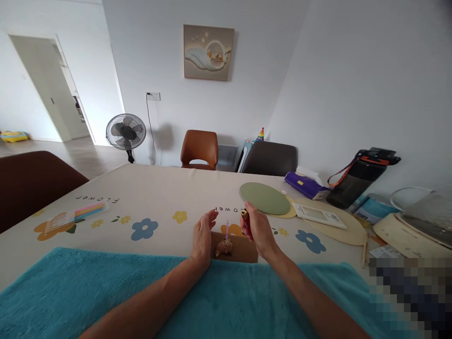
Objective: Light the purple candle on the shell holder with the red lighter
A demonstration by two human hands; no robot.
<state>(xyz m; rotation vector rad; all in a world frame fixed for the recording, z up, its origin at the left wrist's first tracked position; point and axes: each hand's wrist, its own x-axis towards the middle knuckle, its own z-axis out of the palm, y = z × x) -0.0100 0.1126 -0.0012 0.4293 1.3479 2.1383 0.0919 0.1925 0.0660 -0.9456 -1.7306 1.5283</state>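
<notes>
A thin purple candle [227, 230] stands upright in a small brown lump [223, 247], perhaps bread or pastry. The lump rests on a piece of brown cardboard [246, 249]. Close on the candle's left is my left hand [202, 237], upright and slightly cupped, fingers stretched out and holding nothing. My right hand [259, 228] is wrapped round a lighter [245, 215], its metal top pointing toward the candle from the right. A gap separates lighter and wick, and no flame is visible. Part of the lighter is hidden by my fingers.
A teal towel [226, 301] covers the near edge of the flowered tablecloth [155, 188]. Left lies a pack of coloured candles [79, 217]. On the right are a green placemat [264, 198], a purple tissue pack [306, 183], a white frame-like item [319, 215] and a dark bottle [356, 181].
</notes>
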